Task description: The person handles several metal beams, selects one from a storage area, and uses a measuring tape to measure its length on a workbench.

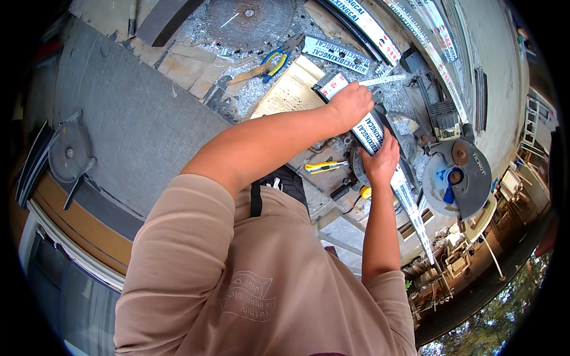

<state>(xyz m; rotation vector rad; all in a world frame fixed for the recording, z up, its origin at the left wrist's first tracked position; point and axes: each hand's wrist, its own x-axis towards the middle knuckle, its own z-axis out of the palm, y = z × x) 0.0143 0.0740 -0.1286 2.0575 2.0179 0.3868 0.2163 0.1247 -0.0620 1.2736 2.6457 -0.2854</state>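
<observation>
Profile strip (369, 132) (lettered dark and red) has left fingers (360, 97) and right fingers (389, 143) clasped on it.

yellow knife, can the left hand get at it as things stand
Probably yes: the yellow knife lies close by with nothing seen on top of it, though the left hand would first have to come off the long bar.

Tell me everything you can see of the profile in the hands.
The profile is a dark bar, possibly metal, its face covered in white printed film with red marks near the upper end. It slants down rightward across the picture. The left hand grips it near that end, the right hand farther along; it seems to continue past there.
</observation>
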